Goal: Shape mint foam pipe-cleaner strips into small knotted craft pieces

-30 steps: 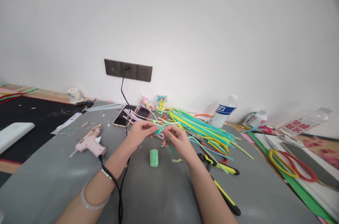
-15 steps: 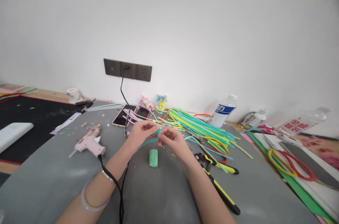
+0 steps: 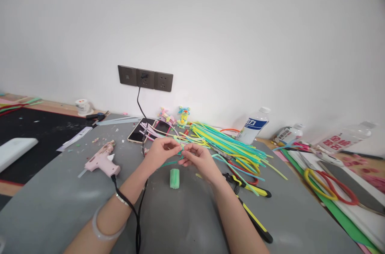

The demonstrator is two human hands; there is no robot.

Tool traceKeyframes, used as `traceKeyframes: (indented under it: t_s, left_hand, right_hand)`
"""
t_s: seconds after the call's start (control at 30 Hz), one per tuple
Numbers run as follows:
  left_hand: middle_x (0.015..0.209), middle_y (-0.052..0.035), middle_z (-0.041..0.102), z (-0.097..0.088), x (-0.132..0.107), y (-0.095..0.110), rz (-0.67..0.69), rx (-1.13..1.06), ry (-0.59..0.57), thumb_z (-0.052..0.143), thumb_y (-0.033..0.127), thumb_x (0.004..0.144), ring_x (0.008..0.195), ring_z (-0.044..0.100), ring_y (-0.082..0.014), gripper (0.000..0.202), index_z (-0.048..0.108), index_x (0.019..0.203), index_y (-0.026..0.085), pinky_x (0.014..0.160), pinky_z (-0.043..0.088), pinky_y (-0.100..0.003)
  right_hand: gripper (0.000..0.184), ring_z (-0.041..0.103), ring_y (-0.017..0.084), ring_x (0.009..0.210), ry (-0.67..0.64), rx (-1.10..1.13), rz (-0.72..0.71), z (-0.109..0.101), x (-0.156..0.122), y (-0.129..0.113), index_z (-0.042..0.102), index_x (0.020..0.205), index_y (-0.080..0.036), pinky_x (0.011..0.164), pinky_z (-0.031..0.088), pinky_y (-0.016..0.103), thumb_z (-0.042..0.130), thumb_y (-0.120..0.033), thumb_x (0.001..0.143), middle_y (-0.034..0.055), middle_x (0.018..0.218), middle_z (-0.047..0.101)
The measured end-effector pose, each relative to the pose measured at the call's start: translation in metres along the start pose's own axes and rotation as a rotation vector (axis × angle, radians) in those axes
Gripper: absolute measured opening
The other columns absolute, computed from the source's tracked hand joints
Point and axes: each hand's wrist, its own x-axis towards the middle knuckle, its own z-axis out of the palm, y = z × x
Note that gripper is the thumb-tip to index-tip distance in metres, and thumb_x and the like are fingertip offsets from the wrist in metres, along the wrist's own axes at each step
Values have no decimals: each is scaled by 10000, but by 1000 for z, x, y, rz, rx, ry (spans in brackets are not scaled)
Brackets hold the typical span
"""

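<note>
My left hand and my right hand meet over the middle of the table, thumbs and fingers pinched together. Between their fingertips is a teal pipe cleaner, bent small at the tips, with a loose strand trailing to the left under my hands. Fingers hide most of the bent part. Just below, a short green fuzzy cylinder stands on the grey table, touched by neither hand.
To the left lies a pink glue gun with its black cord. Yellow-black pliers and a bundle of pipe cleaners are to the right. Behind are phones, small fuzzy figures and a bottle. Scissors lie farther right.
The teal bend between my fingertips is now more covered, and its trailing strand has shifted slightly. My right hand has turned a little; the green cylinder stays put.
</note>
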Motion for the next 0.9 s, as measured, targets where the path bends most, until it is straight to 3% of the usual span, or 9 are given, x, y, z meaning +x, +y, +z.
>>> traceKeyframes:
  t_s: [0.1,0.23,0.3,0.43,0.57,0.63,0.7,0.77,0.9]
  left_hand:
    - [700,-31,692,-1,-1,-2,-4,14,-28,731,305,746,667,608,-155,166,725,723,141,641,479,-256]
    - [680,-31,694,1,-1,2,-27,2,-55,732,351,758,639,617,-157,208,733,744,144,594,484,-246]
    - [698,-43,707,0,0,5,-36,-7,-55,695,410,793,650,635,-169,270,744,774,145,568,486,-241]
    - [785,-77,756,-6,0,6,-108,-28,-83,634,449,845,707,690,-193,329,761,909,153,566,504,-242]
    - [844,-90,778,-4,-4,2,-234,-54,-294,740,369,765,713,708,-192,264,768,922,159,592,522,-250]
    - [847,-92,781,1,-6,4,-231,-67,-327,772,349,734,723,712,-198,257,771,911,163,610,535,-263]
    - [881,-99,780,6,-7,8,-198,-132,-311,779,338,734,784,721,-208,266,763,928,158,648,543,-268]
    - [934,-91,776,9,-7,11,-131,-217,-166,817,335,692,821,725,-219,355,738,995,168,642,545,-268]
    - [764,-75,757,9,-3,13,-65,-254,-41,802,424,698,742,707,-210,330,732,842,135,627,543,-275]
  right_hand:
    - [361,625,119,542,0,-51,-28,-1,1,-1,632,763,-173,519,468,219,822,-463,664,-23,638,634]
    - [361,382,68,451,51,-113,-87,-2,1,-4,637,685,-174,440,273,212,832,-474,636,-61,526,522]
    - [361,337,71,454,83,-71,-83,-2,1,-5,638,665,-174,446,227,225,833,-477,633,-62,508,492]
    - [361,336,85,478,163,41,-108,-6,2,-6,621,680,-187,462,237,238,818,-488,655,-59,521,461]
    - [425,317,84,495,207,124,-144,-9,3,-6,546,634,-197,475,255,238,811,-529,641,-63,543,409]
    - [443,319,84,499,206,149,-146,-8,4,-6,521,613,-197,478,259,238,811,-531,636,-60,551,407]
    - [439,330,87,502,196,163,-141,-6,4,-6,518,610,-197,485,268,240,809,-524,637,-56,553,414]
    - [429,336,91,504,185,169,-134,-4,5,-5,530,623,-198,491,274,246,810,-522,633,-55,553,416]
    - [426,332,96,508,171,168,-123,-1,5,-3,545,650,-201,500,264,253,813,-531,621,-56,558,409]
